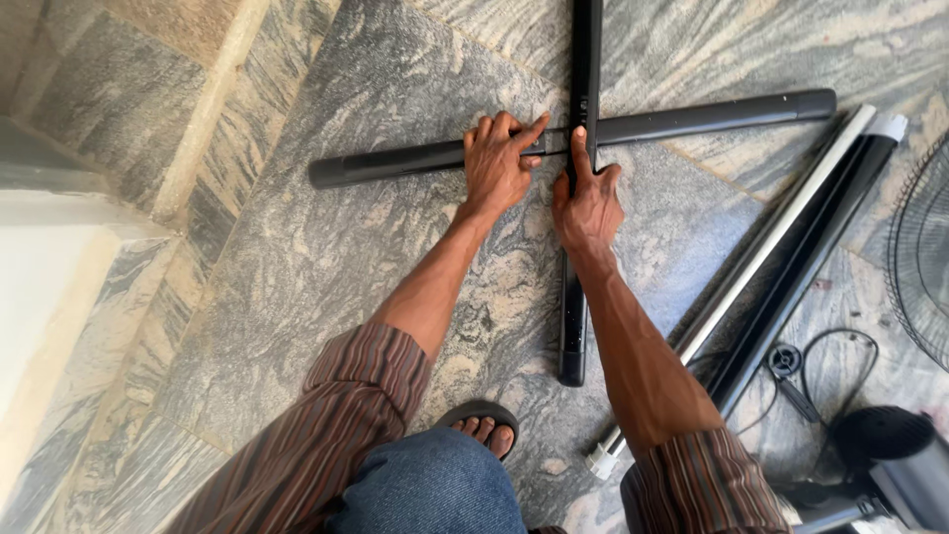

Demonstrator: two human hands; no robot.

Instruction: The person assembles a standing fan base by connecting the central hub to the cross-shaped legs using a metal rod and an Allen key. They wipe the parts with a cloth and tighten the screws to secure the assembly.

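Two long black bars lie crossed on the stone floor. The crosswise bar (pixel 692 117) runs left to right; the lengthwise bar (pixel 572 316) runs from the top edge toward me. My left hand (pixel 497 163) presses down on the crosswise bar just left of the crossing, index finger stretched toward the joint. My right hand (pixel 587 203) rests on the lengthwise bar just below the crossing, index finger pointing up along it. The joint itself is partly hidden by my fingers.
A black pole with a white tube (pixel 781 247) lies diagonally at right. A wire fan grille (pixel 924 257) is at the right edge. A cable with plug (pixel 801 371) and a dark fan part (pixel 890 445) sit lower right. My sandalled foot (pixel 484 423) is below; a step edge (pixel 59 198) lies left.
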